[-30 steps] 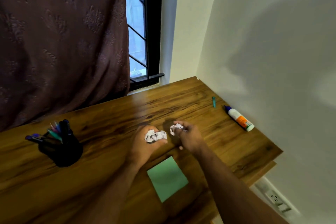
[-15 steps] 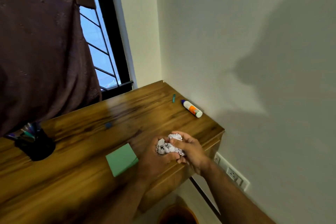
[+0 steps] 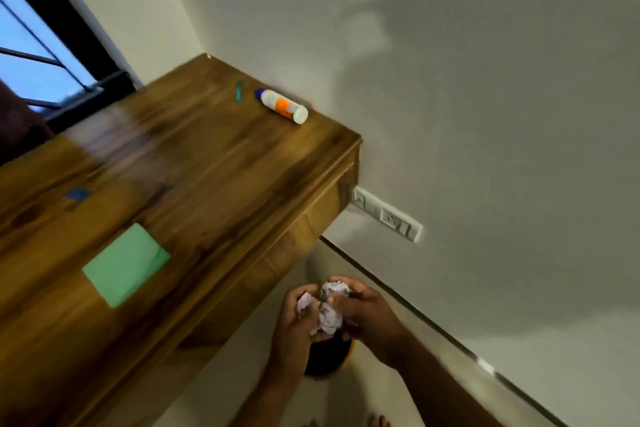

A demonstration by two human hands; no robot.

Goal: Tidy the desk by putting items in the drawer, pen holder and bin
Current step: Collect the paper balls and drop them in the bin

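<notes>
Head view: both hands are off the desk, below its front edge, directly above the bin on the floor. Left hand is clenched round one crumpled paper ball; right hand is clenched round a second crumpled paper wad. The two wads touch between the palms.

Risks, as a judgement:
- The bin mouth is mostly hidden under the hands and wrists, so the drop is close to blind. If either hand lets go off-centre, the paper likely hits the rim or floor.
- Crumpled paper is light and springy, so it may bounce out or cling to a finger on release.
- Two wads dropped together may knock each other off line.
- The frame is motion-blurred, so exact alignment over the bin cannot be told.

Paper: white with dark print, tightly balled, irregular creases; the right wad looks larger.

Left to tidy on the desk: a green sticky-note pad near the front edge, a glue bottle at the far corner by the wall, and a small teal cap-like item just beside the glue bottle.
</notes>
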